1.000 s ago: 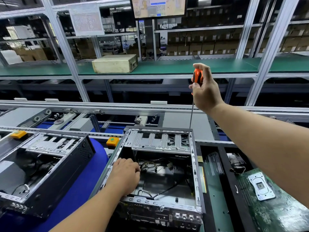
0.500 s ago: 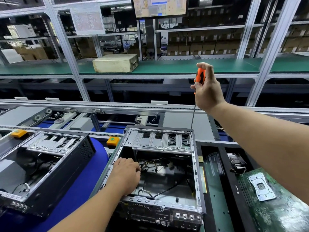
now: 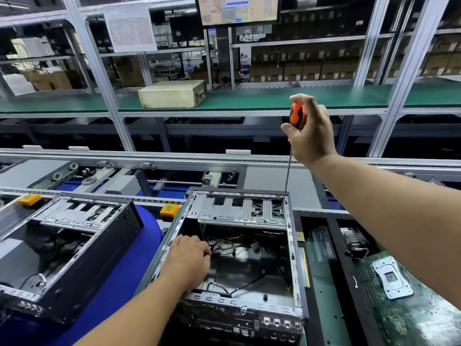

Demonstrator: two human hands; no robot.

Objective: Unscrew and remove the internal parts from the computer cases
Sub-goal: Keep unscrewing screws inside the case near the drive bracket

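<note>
An open computer case [image 3: 290, 245] lies in front of me, with a metal drive bracket [image 3: 239, 211] across its far end and loose cables inside. My right hand [image 3: 311, 132] grips the orange and black handle of a long screwdriver [image 3: 296, 116]. Its thin shaft runs down to the bracket's far right corner. My left hand [image 3: 189, 258] rests on the case's left edge, its fingers curled over the rim into the inside; what they touch is hidden.
A second open case [image 3: 74, 248] lies to the left on the blue mat [image 3: 119, 283]. A removed green circuit board [image 3: 409, 300] and other parts lie in trays to the right. A beige box [image 3: 172, 93] sits on the green shelf behind the conveyor rails.
My right hand has turned slightly on the screwdriver handle, with the shaft staying at the same corner. My left hand has not moved.
</note>
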